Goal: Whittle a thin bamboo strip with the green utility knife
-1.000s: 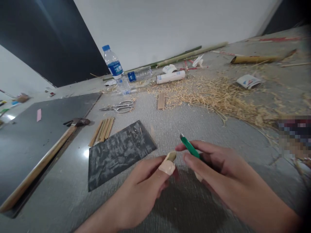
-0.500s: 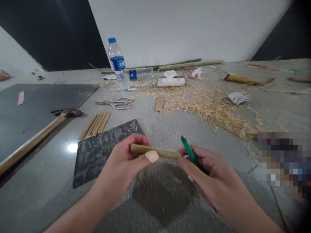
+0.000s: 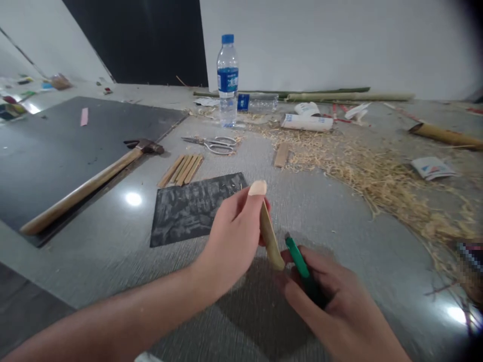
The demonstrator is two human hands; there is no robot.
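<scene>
My left hand [image 3: 239,229] is closed on a bamboo strip [image 3: 270,239], gripping its upper end between thumb and fingers. The strip slants down to the right, its lower end close to the fingertips of my right hand [image 3: 320,286]. That right hand is wrapped round a green utility knife [image 3: 299,259], its tip pointing up and away. Whether the right fingertips touch the strip cannot be made out. Left of my left hand lies a dark abrasive sheet [image 3: 184,213] on the grey surface.
A hammer [image 3: 90,186] lies at the left, near several short bamboo strips [image 3: 183,170]. Behind are scissors [image 3: 215,145], an upright water bottle [image 3: 228,83] and a flat wooden piece [image 3: 282,155]. Shavings [image 3: 377,173] spread across the right, with bamboo poles [image 3: 350,96] by the wall.
The strip has turned from nearly level to steeply slanted as my left hand rotated and rose. My right hand has moved slightly lower. The view has swung left, shifting the surroundings right.
</scene>
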